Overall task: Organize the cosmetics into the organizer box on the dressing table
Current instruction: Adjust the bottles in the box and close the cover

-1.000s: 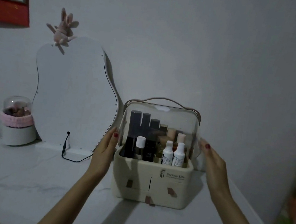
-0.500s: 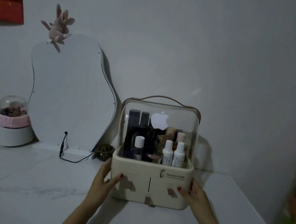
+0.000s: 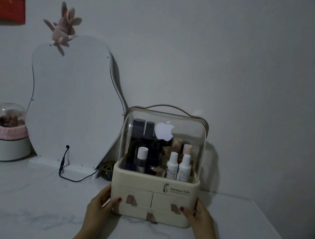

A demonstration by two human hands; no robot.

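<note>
Organizer box (image 3: 155,198) stands on the white marble-look dressing table (image 3: 30,193), right of the wavy mirror (image 3: 71,101); left hand (image 3: 102,202) and right hand (image 3: 199,217) clasp its cream base, thumbs on the drawer fronts. Likely weighty, top-heavy: bottles (image 3: 178,165) packed under clear dome lid (image 3: 189,138). Smooth rigid plastic, rounded corners; lift by base or handle (image 3: 168,107), not dome.

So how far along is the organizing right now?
Nearly finished, it seems. Bottles stand inside the organizer box, its clear lid is down and the drawers look closed. The left hand and right hand hold its base sides on the dressing table, apparently positioning it. No loose cosmetics visible.
</note>
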